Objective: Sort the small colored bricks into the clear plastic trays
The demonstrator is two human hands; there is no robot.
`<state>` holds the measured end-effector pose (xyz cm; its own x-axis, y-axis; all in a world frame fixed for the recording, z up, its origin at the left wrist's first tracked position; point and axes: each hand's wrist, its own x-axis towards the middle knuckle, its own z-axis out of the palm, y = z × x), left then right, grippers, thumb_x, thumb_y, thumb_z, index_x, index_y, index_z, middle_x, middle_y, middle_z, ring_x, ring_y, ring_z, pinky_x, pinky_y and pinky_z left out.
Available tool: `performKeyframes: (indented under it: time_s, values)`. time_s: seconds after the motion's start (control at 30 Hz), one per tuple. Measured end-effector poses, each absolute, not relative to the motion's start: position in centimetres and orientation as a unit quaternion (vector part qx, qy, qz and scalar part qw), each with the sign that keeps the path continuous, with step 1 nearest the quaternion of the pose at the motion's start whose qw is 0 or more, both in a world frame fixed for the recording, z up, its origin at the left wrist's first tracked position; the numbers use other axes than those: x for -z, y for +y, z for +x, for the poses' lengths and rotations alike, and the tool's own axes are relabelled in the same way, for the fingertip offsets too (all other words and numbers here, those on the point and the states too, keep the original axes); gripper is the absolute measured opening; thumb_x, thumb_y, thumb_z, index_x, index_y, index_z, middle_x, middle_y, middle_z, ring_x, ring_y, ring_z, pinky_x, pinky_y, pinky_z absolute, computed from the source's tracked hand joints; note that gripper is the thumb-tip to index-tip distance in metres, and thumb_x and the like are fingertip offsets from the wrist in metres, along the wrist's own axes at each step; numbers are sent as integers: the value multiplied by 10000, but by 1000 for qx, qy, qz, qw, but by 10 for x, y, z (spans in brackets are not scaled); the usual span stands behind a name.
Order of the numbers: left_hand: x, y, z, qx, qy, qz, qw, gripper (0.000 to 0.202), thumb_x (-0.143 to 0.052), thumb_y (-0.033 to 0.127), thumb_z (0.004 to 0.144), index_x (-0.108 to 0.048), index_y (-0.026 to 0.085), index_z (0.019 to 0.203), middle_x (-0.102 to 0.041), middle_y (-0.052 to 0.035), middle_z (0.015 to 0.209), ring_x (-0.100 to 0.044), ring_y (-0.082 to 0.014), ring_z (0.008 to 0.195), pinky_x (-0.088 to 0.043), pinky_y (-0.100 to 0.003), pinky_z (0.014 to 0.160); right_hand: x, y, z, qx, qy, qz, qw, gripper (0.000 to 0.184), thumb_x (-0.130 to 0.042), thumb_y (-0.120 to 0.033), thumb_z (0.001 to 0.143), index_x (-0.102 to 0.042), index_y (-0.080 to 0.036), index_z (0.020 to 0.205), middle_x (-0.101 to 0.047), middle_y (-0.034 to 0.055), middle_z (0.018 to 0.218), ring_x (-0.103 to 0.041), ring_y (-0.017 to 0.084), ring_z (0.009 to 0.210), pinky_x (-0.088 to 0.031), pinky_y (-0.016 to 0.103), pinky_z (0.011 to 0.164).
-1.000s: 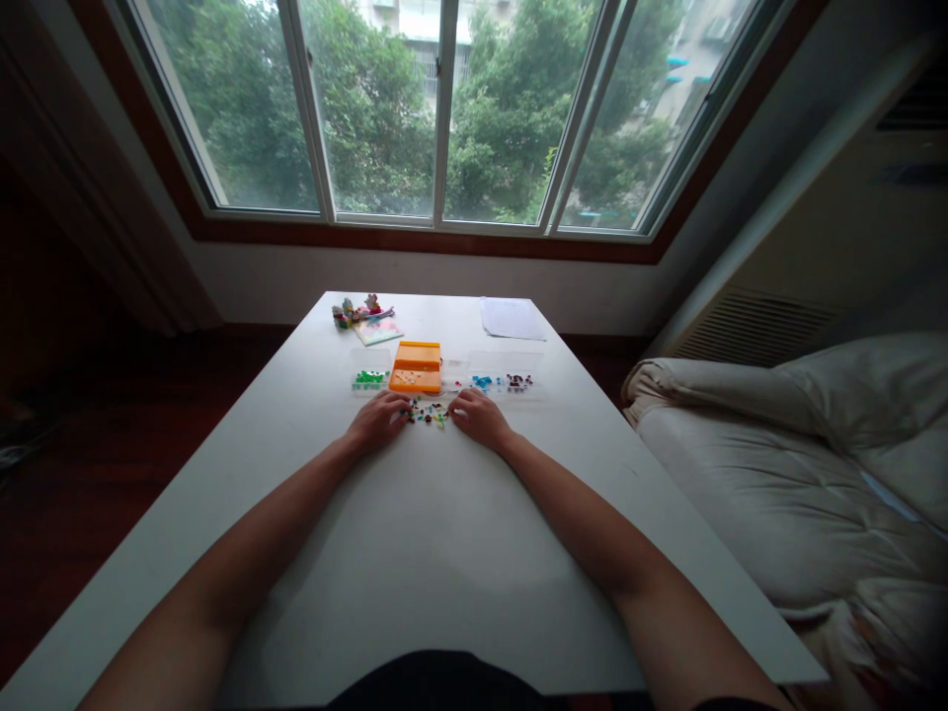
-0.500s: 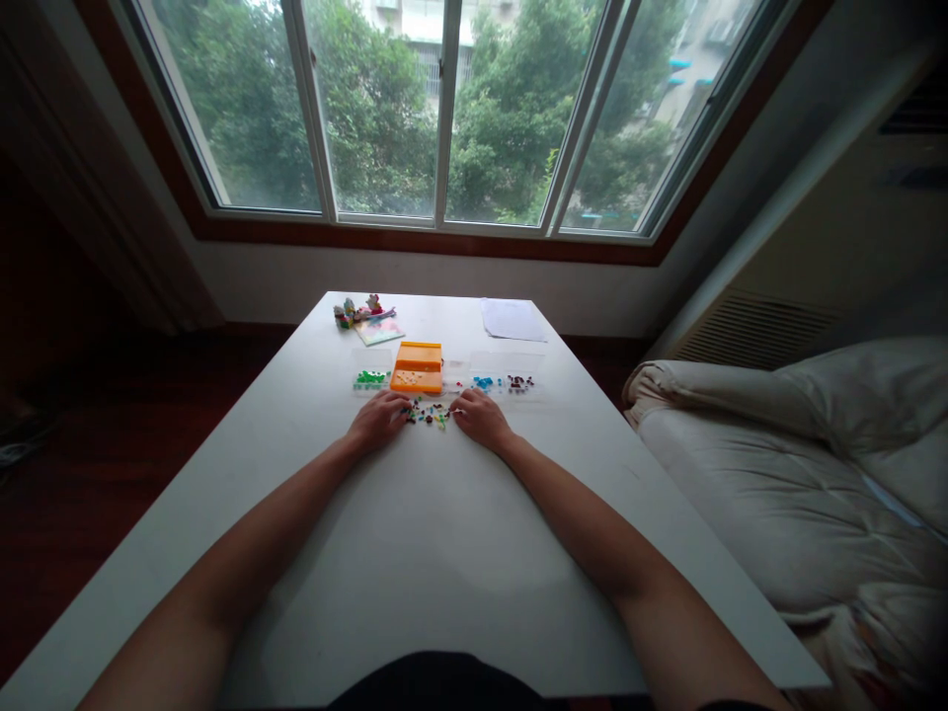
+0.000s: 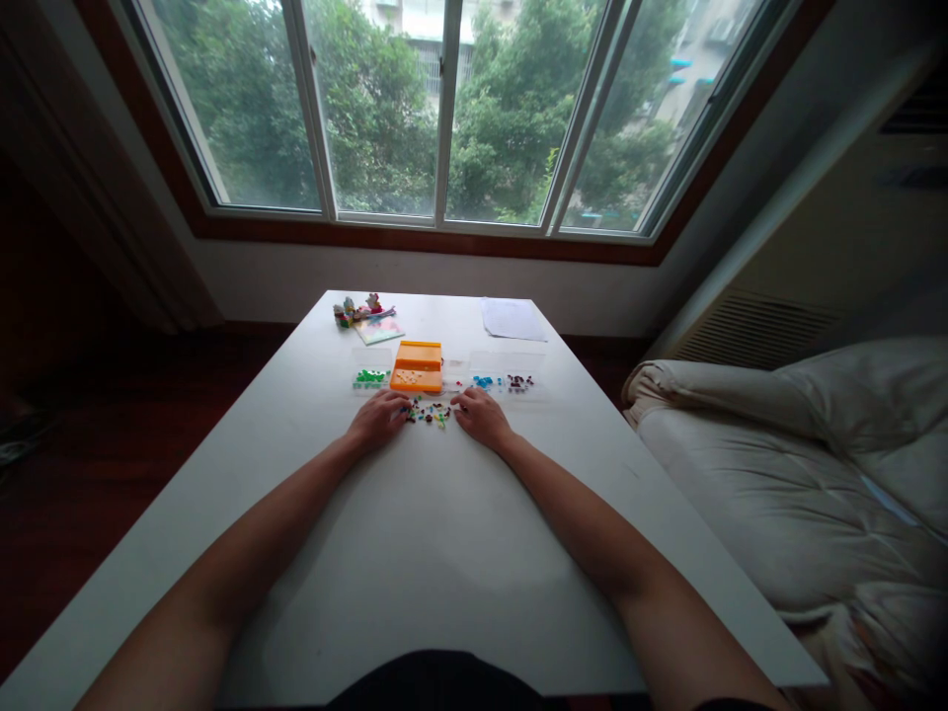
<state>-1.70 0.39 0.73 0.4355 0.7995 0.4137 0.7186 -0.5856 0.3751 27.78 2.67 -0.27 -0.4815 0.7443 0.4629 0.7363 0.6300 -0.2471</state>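
A loose pile of small multicoloured pieces [image 3: 431, 413] lies on the white table between my hands. At the pile's left edge rests my left hand [image 3: 379, 419], palm down, its fingers loosely stretched out and the tips beside a few dark and blue pieces. My right hand [image 3: 483, 419] lies on the opposite side, fingers slightly bent and apart, fingertips just off the pile. I make out nothing held in either hand, though the undersides of the fingers are hidden. Beyond the pile an orange box [image 3: 419, 379] stands open, with small light pieces in its near half.
Clear trays hold green pieces [image 3: 371, 377] on the left, blue pieces [image 3: 483, 381] and dark brown pieces [image 3: 519, 382] on the right. Farther back are small colourful figures [image 3: 362, 310], a printed card [image 3: 380, 330] and white paper sheets [image 3: 513, 319]. A sofa [image 3: 777, 474] stands at the right.
My right hand has shifted very slightly, its fingertips now a little farther from the pile. My left hand stays in nearly the same place.
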Motion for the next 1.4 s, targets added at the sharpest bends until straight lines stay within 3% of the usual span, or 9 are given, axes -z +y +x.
performKeyframes:
  time_s: [0.43, 0.63, 0.97, 1.4]
  values:
    - [-6, 5, -18, -280, 447, 846, 71, 239, -569, 294, 905, -731, 268, 1079, -683, -41, 1209, -565, -243, 1172, -462, -427, 1063, -4, 24, 276, -22, -896, -356, 264, 223, -604, -120, 888, -760, -248, 983, -645, 57, 956, -547, 207, 955, -446, 333, 897]
    - [-9, 3, -17, -275, 447, 848, 71, 238, -568, 290, 910, -729, 262, 1083, -682, -44, 1216, -564, -244, 1172, -459, -419, 1059, -4, 26, 278, -7, -866, -420, 273, 237, -609, -103, 853, -723, -214, 1029, -657, 70, 1006, -535, 228, 997, -419, 358, 931]
    - [-10, 3, -17, -274, 447, 848, 78, 238, -578, 285, 904, -729, 253, 1086, -687, -49, 1206, -567, -240, 1162, -453, -408, 1061, -1, 28, 268, 4, -858, -458, 232, 110, -624, -230, 917, -728, -200, 935, -656, 79, 979, -527, 231, 1008, -378, 339, 923]
    - [-6, 5, -20, -287, 537, 791, 55, 244, -518, 302, 940, -714, 250, 1076, -680, -57, 1175, -575, -256, 1148, -463, -416, 1021, -2, 32, 261, 3, -894, -386, 229, 166, -569, -193, 963, -717, -199, 1038, -672, 71, 1006, -547, 203, 981, -413, 321, 941]
